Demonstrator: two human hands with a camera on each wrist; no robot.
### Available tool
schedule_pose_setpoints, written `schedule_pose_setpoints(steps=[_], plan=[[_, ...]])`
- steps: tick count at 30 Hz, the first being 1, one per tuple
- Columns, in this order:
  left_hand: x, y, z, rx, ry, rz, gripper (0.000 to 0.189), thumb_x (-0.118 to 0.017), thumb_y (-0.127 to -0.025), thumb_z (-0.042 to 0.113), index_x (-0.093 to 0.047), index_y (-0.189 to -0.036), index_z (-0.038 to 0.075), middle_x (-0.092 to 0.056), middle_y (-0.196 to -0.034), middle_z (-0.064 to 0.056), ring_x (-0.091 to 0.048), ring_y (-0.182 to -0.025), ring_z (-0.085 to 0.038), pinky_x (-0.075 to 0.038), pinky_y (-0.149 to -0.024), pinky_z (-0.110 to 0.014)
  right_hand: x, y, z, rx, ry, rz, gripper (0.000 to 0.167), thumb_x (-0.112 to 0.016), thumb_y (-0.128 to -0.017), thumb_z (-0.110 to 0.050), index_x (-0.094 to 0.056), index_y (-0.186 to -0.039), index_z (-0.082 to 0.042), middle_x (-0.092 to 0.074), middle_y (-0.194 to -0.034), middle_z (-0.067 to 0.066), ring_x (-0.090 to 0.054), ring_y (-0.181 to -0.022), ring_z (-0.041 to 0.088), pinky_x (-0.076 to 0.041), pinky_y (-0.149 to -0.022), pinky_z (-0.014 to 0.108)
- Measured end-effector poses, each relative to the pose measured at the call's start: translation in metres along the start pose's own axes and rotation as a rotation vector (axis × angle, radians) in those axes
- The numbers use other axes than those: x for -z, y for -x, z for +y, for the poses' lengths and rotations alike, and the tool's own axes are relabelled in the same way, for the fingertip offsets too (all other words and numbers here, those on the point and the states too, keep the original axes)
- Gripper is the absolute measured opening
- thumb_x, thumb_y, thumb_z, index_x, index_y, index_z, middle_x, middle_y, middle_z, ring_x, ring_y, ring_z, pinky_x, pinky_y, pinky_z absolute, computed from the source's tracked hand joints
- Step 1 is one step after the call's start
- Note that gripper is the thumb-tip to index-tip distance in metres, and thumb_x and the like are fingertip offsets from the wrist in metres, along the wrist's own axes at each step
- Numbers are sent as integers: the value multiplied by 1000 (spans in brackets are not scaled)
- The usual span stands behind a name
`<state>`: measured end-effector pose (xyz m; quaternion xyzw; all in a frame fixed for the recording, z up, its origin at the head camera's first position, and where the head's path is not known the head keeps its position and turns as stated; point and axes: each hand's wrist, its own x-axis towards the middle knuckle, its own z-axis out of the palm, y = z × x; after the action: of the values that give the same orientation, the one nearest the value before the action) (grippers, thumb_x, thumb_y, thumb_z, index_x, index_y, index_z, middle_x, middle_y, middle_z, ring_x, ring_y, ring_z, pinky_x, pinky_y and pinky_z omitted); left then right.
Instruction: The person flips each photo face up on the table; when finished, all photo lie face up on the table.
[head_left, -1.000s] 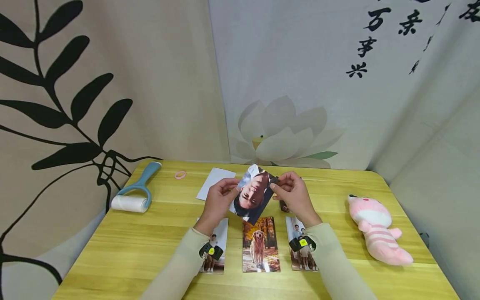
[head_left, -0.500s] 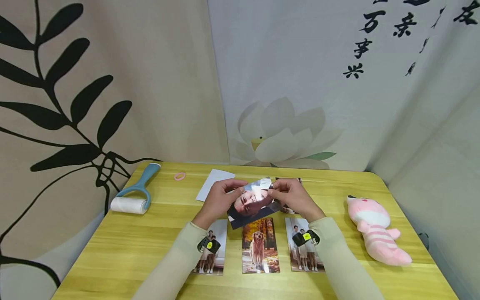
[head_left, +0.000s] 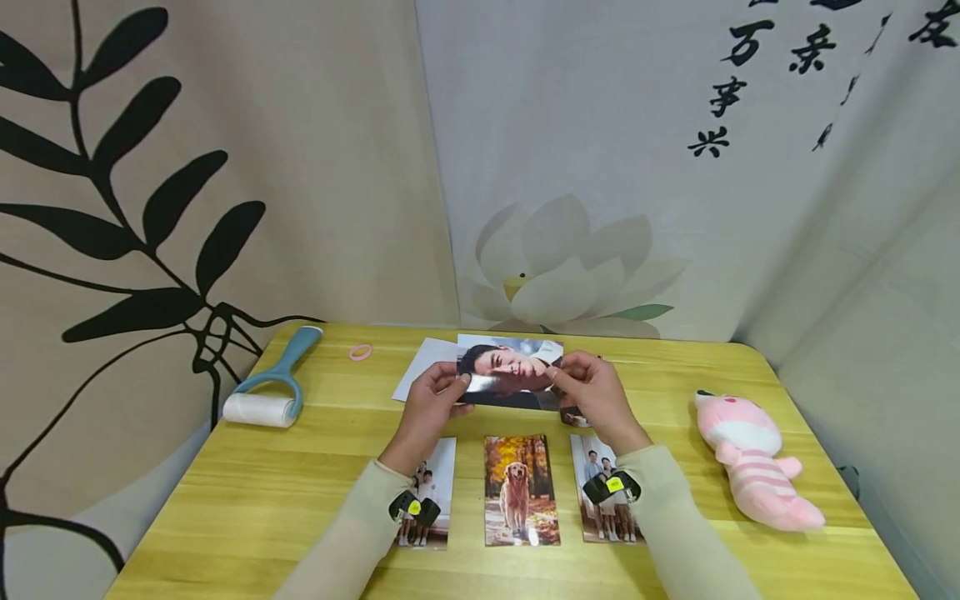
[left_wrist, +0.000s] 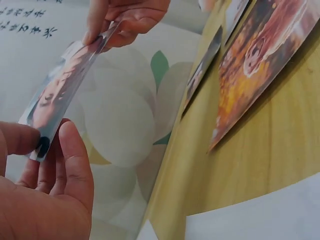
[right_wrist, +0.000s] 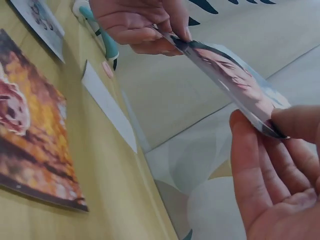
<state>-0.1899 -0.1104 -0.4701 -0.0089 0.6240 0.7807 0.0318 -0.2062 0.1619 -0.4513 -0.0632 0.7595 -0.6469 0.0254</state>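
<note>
A glossy portrait photo (head_left: 510,372) is held up sideways above the table, its picture side facing the head camera. My left hand (head_left: 430,408) pinches its left end between thumb and fingers. At the opposite end my right hand (head_left: 596,392) grips it the same way, thumb on the picture. Both wrist views show the photo nearly edge-on, with thumbs above and fingers beneath. Below it on the table lies a golden retriever photo (head_left: 517,492). A family photo (head_left: 435,492) lies partly under my left wrist, and another family photo (head_left: 600,467) is partly covered by my right wrist.
Behind my left hand lies a white sheet (head_left: 423,362). A dark photo (head_left: 573,417) shows partly behind my right hand. At the left are a blue-handled lint roller (head_left: 273,383) and a pink ring (head_left: 361,352). A pink plush toy (head_left: 757,462) lies at the right. Curtains hang behind the table.
The portrait photo has turned from a steep slant to nearly level and has risen a little. Both hands keep hold of its ends. The photos on the table have stayed put.
</note>
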Motion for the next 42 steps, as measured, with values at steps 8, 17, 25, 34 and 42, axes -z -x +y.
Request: schedule_pose_setpoints(steps=[8, 17, 25, 34, 42], plan=[[1, -2, -2, -50, 7, 29, 16, -67, -104, 13, -65, -114, 0, -68, -91, -1, -69, -76, -11, -63, -66, -25, -1, 6, 6, -14, -71, -64, 21, -72, -102, -15, -58, -103, 1, -69, -86, -3, -69, -72, 13, -66, -72, 49], [3, -5, 6, -92, -164, -10, 22, -67, -104, 13, -70, -121, -2, -67, -88, 0, -65, -72, -10, -59, -62, -23, 1, 4, 0, 47, 55, -144, 28, -73, -102, -22, -72, -124, -4, -75, -106, 8, -72, -87, 15, -64, -74, 39], [1, -8, 14, -96, -370, -152, 24, -70, -103, 21, -75, -120, 6, -72, -95, -4, -64, -76, -11, -58, -65, -26, -14, 3, 9, 18, 135, -257, 23, -74, -101, -23, -74, -119, -9, -70, -96, 2, -64, -80, 15, -53, -68, 28], [-3, -9, 6, -107, -320, -125, 27, -69, -105, 23, -73, -127, 8, -69, -97, -8, -65, -77, -12, -60, -64, -27, -20, 6, 7, 49, 165, -228, 15, -73, -102, -23, -73, -104, -9, -63, -82, 3, -50, -66, 13, -47, -60, 29], [-13, -3, 0, -36, -141, -68, 25, -65, -105, 14, -61, -128, 3, -66, -99, -2, -69, -84, -11, -62, -67, -31, -22, 0, 3, 3, 91, -86, 25, -73, -102, -28, -70, -112, -5, -69, -91, 5, -54, -65, 14, -51, -56, 35]])
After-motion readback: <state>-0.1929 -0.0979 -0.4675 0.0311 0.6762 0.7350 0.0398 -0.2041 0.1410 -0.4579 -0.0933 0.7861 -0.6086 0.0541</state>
